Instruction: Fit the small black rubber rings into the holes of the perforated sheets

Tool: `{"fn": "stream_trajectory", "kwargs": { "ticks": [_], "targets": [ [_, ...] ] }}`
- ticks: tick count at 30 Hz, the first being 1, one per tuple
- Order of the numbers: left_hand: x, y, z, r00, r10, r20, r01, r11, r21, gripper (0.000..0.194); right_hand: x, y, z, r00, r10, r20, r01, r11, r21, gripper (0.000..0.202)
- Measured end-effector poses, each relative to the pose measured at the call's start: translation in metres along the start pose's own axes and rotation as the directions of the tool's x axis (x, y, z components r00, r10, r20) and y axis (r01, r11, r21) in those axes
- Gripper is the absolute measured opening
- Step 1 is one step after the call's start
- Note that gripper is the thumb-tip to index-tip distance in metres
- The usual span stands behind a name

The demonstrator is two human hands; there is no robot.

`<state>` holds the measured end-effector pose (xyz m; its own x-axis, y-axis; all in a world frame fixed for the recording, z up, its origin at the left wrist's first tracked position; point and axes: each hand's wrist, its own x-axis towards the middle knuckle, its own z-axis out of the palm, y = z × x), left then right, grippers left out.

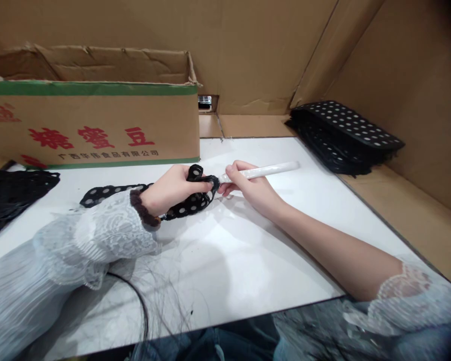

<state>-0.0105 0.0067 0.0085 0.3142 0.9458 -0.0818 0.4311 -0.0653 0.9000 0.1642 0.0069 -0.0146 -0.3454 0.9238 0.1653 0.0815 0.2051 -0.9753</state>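
**White table [255,271] with dotted fabric work, two hands engaged**

Carton [180,115], red-lettered: placed at far left. Dotted black stack [355,128]: laid at far right. Black fabric pile [15,195]: laid at left. Left hand [169,186]: closed in a pinch on the dotted strip [190,206], which is held mid-table. Right hand [253,190]: fingers curled round a white pen-like tool [274,169], its end brought to the strip's bunched part. Step, as judged: bunched part being worked; a steady pinch and careful tip control are called for next.

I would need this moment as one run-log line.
left hand: holds dotted cloth | right hand: holds white stick, one end at the dotted cloth | back left: cardboard box | back right: dotted stack
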Motion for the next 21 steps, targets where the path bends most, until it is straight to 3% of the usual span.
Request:
{"fn": "stream_trajectory", "kwargs": {
  "ticks": [8,16,21],
  "targets": [
    [-0.0006,-0.0004,0.0005,0.998,0.049,0.039,-0.050,0.998,0.026,0.022,-0.0011,-0.0036,0.0000,0.998,-0.066,0.003,0.066,0.985,-0.158,0.026],
    [-0.0010,-0.0025,0.0038,0.992,0.117,0.055,-0.114,0.991,-0.065,0.019,-0.0007,-0.0012,0.0017,0.995,-0.073,0.068,0.082,0.987,-0.138,0.025],
    [-0.0019,-0.0015,0.0054,0.994,0.102,0.046,-0.098,0.992,-0.077,0.020,-0.0007,-0.0036,0.0000,0.993,-0.095,0.064,0.104,0.982,-0.160,0.027]
  ]
}}
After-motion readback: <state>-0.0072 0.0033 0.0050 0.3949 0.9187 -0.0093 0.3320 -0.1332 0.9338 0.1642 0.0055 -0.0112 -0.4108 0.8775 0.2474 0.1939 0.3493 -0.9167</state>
